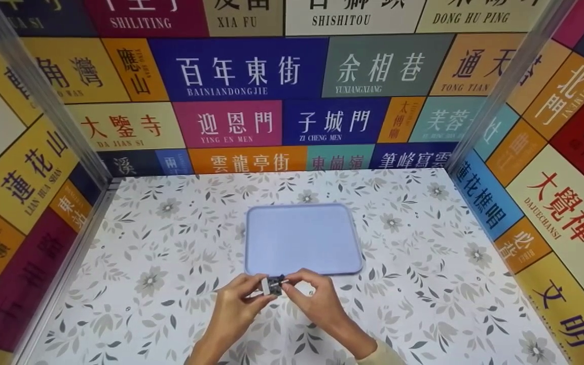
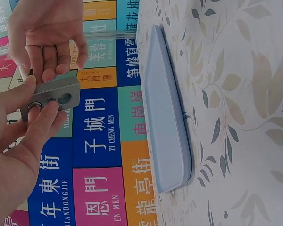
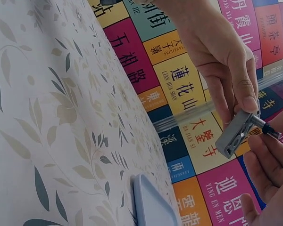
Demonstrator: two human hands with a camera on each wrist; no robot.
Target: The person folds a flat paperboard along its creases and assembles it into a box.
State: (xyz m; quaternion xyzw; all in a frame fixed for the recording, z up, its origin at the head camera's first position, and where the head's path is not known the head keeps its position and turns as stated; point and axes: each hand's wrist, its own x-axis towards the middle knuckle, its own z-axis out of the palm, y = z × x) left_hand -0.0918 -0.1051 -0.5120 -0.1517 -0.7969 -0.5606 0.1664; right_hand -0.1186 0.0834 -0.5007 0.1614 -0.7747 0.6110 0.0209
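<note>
A small grey metal block with round holes point(image 2: 61, 92) is gripped between the thumb and fingers of my left hand point(image 1: 235, 304), just in front of the tray. From the block's side sticks a threaded screw point(image 3: 257, 123) with a dark end piece point(image 3: 271, 131). My right hand point(image 1: 320, 303) pinches that dark end between thumb and fingertips; the screw's far end is hidden by the block. Both hands meet close together in the head view, the left hand around the block and the right hand at the screw.
A pale blue rectangular tray point(image 1: 302, 241) lies on the table point(image 1: 180, 314), which has a leaf-and-flower cover. Panels with colourful place-name signs point(image 1: 239, 68) stand behind and on both sides. Clear strips point(image 1: 505, 86) run up the corners.
</note>
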